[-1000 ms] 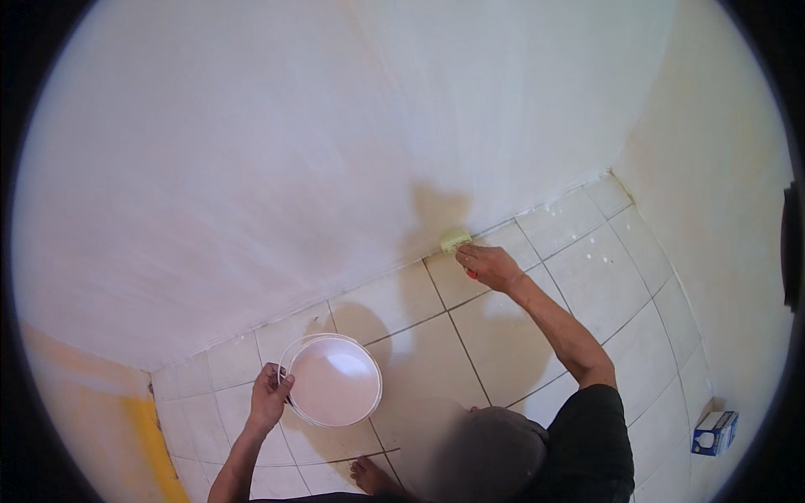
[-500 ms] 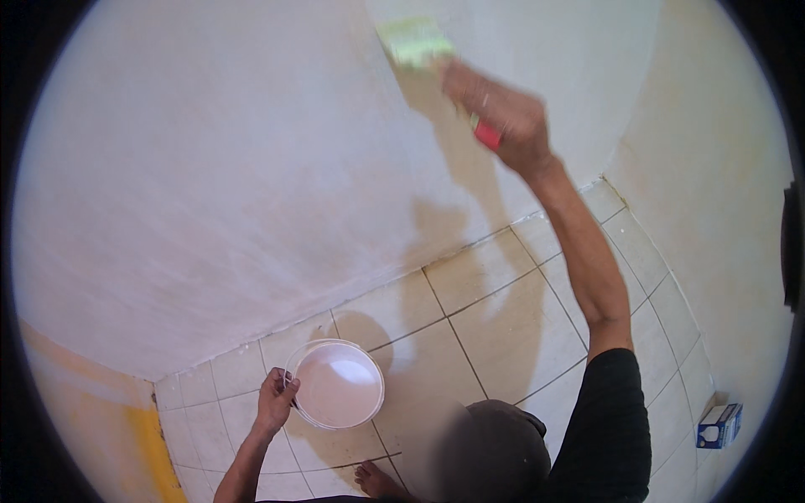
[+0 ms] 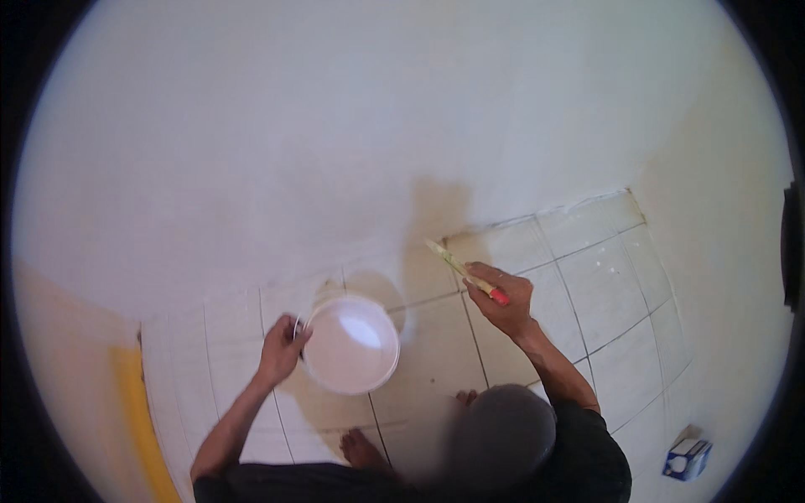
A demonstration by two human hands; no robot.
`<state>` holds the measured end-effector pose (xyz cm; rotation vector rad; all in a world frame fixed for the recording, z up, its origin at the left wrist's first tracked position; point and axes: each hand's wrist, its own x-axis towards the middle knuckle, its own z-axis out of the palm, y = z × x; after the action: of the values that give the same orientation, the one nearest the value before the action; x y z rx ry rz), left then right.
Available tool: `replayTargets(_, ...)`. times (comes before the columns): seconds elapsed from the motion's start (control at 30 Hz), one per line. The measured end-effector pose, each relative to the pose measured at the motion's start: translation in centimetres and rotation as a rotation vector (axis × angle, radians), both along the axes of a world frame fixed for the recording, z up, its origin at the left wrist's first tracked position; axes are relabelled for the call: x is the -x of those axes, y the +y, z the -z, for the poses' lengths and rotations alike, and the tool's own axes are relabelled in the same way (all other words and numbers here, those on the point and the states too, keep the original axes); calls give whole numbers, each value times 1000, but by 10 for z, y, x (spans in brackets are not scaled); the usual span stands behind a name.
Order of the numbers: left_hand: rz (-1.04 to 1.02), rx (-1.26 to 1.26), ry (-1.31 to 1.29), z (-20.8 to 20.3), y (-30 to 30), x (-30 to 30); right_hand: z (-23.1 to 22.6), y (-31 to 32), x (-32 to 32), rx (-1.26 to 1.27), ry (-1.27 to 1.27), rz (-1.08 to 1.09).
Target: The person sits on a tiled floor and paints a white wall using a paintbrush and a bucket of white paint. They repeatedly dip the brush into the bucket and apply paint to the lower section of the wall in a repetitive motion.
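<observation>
My left hand [image 3: 280, 350] is closed on the wire handle at the left edge of a round white bucket [image 3: 395, 365]. Pale pinkish-white paint [image 3: 340, 348] fills part of it, with a bright reflection on the surface. In my right hand [image 3: 507, 302] is a paintbrush [image 3: 455, 264], gripped by its handle, which has a red end. Its bristles point up and to the left, apart from both the bucket and, it seems, the wall. The brush is seen nearly edge-on. In front rises a white wall [image 3: 319, 151].
Pale tiles [image 3: 428, 327] with dark joints cover the floor; my bare feet [image 3: 362, 448] stand on them. A blue and white box [image 3: 688, 458] lies at lower right by the side wall [image 3: 721, 277]. A yellow strip [image 3: 138, 411] runs along the left wall's foot.
My right hand has brought the paintbrush down from high on the wall to beside the bucket, right of it. The bucket, still in my left hand, appears slightly higher in view.
</observation>
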<state>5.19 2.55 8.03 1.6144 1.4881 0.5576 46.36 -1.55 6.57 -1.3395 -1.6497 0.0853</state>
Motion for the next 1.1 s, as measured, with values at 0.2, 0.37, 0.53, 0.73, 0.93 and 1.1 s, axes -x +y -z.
replayTargets(0.2,60,-153,42,14,5,2,-42,-19,88,483,374,-295)
replayTargets(0.37,61,-86,-5,9,4,-3,-5,6,140,677,139,-350)
replayTargets(0.53,36,13,-19,5,2,-10,48,22,156,660,121,-358)
replayTargets(0.73,49,-4,10,2,7,-13,66,24,176,696,7,-279)
replayTargets(0.93,92,-87,28,5,8,-11,49,20,167,605,-4,-320)
replayTargets(1.1,83,-106,76,-2,8,-18,30,17,144,568,-163,-328)
